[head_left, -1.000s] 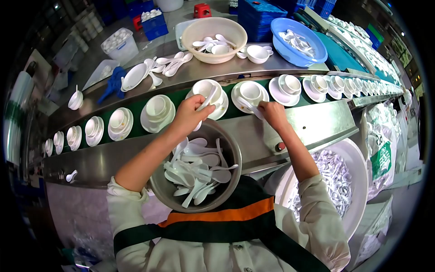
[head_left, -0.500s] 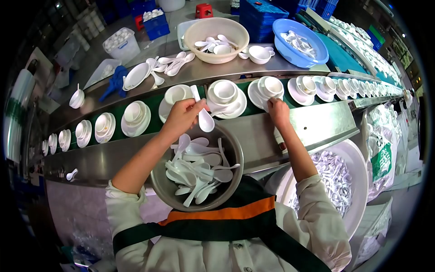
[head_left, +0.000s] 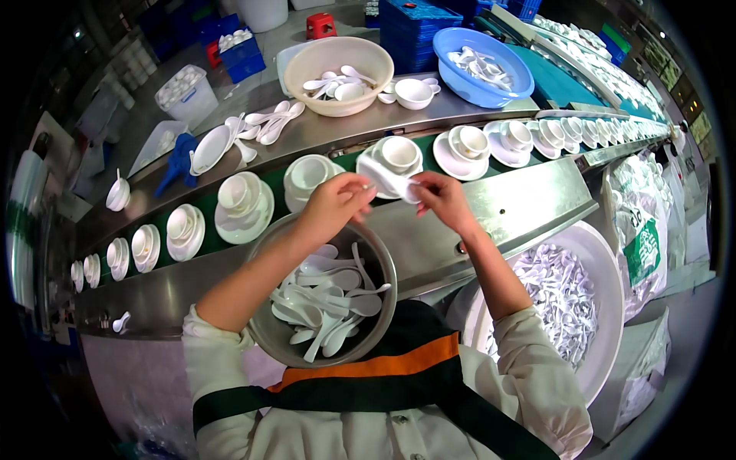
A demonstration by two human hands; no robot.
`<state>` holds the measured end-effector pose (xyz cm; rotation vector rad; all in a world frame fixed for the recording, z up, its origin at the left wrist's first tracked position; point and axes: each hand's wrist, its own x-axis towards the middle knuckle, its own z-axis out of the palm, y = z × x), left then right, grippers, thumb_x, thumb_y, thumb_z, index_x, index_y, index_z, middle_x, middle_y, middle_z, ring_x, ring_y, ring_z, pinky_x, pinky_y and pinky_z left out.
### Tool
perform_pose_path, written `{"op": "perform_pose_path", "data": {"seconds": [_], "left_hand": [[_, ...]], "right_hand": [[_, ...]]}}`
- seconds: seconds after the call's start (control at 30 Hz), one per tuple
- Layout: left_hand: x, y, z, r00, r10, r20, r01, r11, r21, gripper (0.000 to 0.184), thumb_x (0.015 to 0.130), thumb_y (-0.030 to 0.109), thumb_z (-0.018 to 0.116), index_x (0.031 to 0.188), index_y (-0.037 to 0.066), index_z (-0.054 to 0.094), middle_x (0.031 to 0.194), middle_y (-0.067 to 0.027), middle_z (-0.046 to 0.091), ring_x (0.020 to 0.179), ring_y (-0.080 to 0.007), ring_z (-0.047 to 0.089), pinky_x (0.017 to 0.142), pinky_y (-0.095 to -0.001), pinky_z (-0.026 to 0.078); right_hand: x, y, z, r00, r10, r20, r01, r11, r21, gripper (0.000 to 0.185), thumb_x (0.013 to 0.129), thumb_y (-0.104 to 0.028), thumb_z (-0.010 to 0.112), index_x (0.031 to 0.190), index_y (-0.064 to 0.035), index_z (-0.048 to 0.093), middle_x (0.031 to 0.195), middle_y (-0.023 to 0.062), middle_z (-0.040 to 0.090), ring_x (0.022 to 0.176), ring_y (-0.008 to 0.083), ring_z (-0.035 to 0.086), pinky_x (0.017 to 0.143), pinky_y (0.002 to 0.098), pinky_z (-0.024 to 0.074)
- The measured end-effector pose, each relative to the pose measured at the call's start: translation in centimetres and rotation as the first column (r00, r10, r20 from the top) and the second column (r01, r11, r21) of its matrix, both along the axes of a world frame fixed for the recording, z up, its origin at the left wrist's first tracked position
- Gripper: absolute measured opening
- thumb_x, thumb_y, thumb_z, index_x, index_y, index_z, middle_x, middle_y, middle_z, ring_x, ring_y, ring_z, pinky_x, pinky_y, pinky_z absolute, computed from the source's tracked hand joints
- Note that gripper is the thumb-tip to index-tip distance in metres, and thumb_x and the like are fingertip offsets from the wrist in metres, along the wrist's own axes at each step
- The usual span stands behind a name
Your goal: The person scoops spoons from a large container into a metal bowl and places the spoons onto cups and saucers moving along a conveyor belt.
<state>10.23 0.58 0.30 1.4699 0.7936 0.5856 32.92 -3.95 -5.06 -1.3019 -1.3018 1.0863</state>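
White spoons [head_left: 393, 181], blurred, lie between my two hands, over the front of a saucer that holds a cup [head_left: 399, 152]. My right hand [head_left: 442, 201] is closed on a spoon at its right end. At the left, my left hand [head_left: 337, 204] has its fingers curled together close to the spoons; what they hold, if anything, I cannot make out. Below it, a metal bowl [head_left: 389, 307] contains several white spoons [head_left: 330, 303]. Sets of white cups, bowls and saucers [head_left: 244, 205] stand in a row along the green belt [head_left: 203, 254].
Behind the belt, a metal ledge [head_left: 322, 142] carries a beige basin [head_left: 338, 57], a blue basin [head_left: 483, 69], loose spoons [head_left: 272, 121] and a blue cloth [head_left: 178, 163]. A large white tub [head_left: 608, 322] of wrapped spoons [head_left: 557, 299] stands at the lower right.
The cup sets have shifted left along the belt. My right hand has moved left and my left hand slightly right, bringing them close together. The spoon is no longer upright in my left hand.
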Motion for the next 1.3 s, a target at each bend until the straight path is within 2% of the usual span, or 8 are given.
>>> {"op": "perform_pose_path", "data": {"seconds": [0.1, 0.27, 0.33, 0.57, 0.73, 0.9, 1.1, 1.3], "left_hand": [[-2.7, -1.3, 0.4, 0.967, 0.022, -0.254, 0.061, 0.947, 0.315, 0.024, 0.079, 0.020, 0.065, 0.088, 0.002, 0.052, 0.078, -0.0023, 0.058, 0.064, -0.0114, 0.053, 0.057, -0.0238, 0.044], [-6.7, -3.7, -4.4, 0.572, -0.035, -0.820, 0.722, 0.496, 0.482, 0.027, 0.064, 0.019, 0.067, 0.084, 0.003, 0.059, 0.079, -0.0138, 0.059, 0.084, -0.0304, 0.055, 0.078, -0.0411, 0.042], [-7.0, -3.3, -4.7, 0.602, -0.136, -0.787, 0.705, 0.553, 0.444, 0.025, 0.065, 0.019, 0.066, 0.083, 0.002, 0.059, 0.078, -0.0142, 0.058, 0.082, -0.0313, 0.055, 0.076, -0.0410, 0.043], [-7.9, -1.3, 0.2, 0.711, -0.210, -0.671, 0.568, 0.735, 0.372, 0.023, 0.075, 0.022, 0.059, 0.079, 0.000, 0.058, 0.074, -0.0179, 0.058, 0.070, -0.0339, 0.056, 0.063, -0.0387, 0.043], [-6.0, -1.4, 2.9, 0.698, -0.268, -0.664, 0.578, 0.758, 0.302, 0.027, 0.077, 0.022, 0.056, 0.085, -0.003, 0.059, 0.080, -0.0196, 0.061, 0.074, -0.0309, 0.059, 0.069, -0.0380, 0.045], [-6.2, -0.8, 1.3, 0.770, -0.312, -0.556, 0.510, 0.825, 0.244, 0.029, 0.076, 0.024, 0.057, 0.085, -0.003, 0.059, 0.072, -0.0122, 0.059, 0.064, -0.0192, 0.055, 0.063, -0.0322, 0.044], [-7.7, -0.4, 0.1, 0.710, -0.303, -0.635, 0.458, 0.884, 0.091, 0.026, 0.077, 0.024, 0.060, 0.084, -0.001, 0.059, 0.075, -0.0068, 0.058, 0.070, -0.0116, 0.052, 0.065, -0.0275, 0.043], [-5.0, -0.4, 1.3, 0.823, -0.274, -0.498, 0.385, 0.913, 0.134, 0.029, 0.076, 0.027, 0.059, 0.086, 0.000, 0.060, 0.067, -0.0061, 0.059, 0.060, -0.0119, 0.054, 0.060, -0.0281, 0.043]], "right_hand": [[5.2, 1.3, -4.0, 0.921, -0.298, 0.249, 0.287, 0.954, 0.082, 0.015, 0.083, -0.007, 0.054, 0.090, 0.0056, 0.060, 0.064, 0.0091, 0.061, 0.052, 0.0132, 0.061, 0.050, 0.0255, 0.0510], [7.4, 2.2, -6.2, 0.907, -0.404, 0.118, 0.415, 0.906, -0.086, 0.026, 0.082, -0.014, 0.059, 0.099, 0.0059, 0.059, 0.069, 0.0121, 0.063, 0.055, 0.0141, 0.063, 0.051, 0.0261, 0.0507], [5.8, 1.5, -3.7, 0.820, -0.324, 0.472, 0.404, 0.912, -0.075, 0.028, 0.082, -0.015, 0.059, 0.104, 0.0040, 0.058, 0.075, 0.0149, 0.064, 0.061, 0.0161, 0.064, 0.052, 0.0274, 0.0520], [-2.2, -1.7, 3.2, 0.964, 0.135, 0.227, -0.159, 0.983, 0.090, 0.033, 0.081, -0.020, 0.063, 0.109, -0.0035, 0.058, 0.096, 0.0078, 0.063, 0.073, 0.0180, 0.062, 0.065, 0.0308, 0.0517], [-7.3, -3.3, 5.4, 0.816, 0.216, 0.537, -0.435, 0.840, 0.323, 0.035, 0.076, -0.019, 0.065, 0.108, -0.0054, 0.058, 0.090, 0.0107, 0.063, 0.069, 0.0244, 0.062, 0.062, 0.0319, 0.0493], [-6.4, -3.7, 4.3, 0.768, -0.004, 0.640, -0.332, 0.852, 0.404, 0.026, 0.077, -0.011, 0.061, 0.103, -0.0068, 0.060, 0.074, 0.0130, 0.062, 0.062, 0.0253, 0.061, 0.057, 0.0329, 0.0489], [1.4, -1.8, 1.2, 0.901, -0.297, 0.315, 0.296, 0.954, 0.053, 0.020, 0.083, -0.008, 0.052, 0.101, 0.0007, 0.057, 0.062, 0.0089, 0.062, 0.050, 0.0120, 0.059, 0.046, 0.0254, 0.0488], [4.6, 2.3, -4.0, 0.882, -0.356, 0.310, 0.442, 0.853, -0.278, 0.048, 0.086, -0.034, 0.056, 0.110, 0.0071, 0.051, 0.059, 0.0125, 0.061, 0.046, 0.0151, 0.058, 0.041, 0.0270, 0.0494]]}}
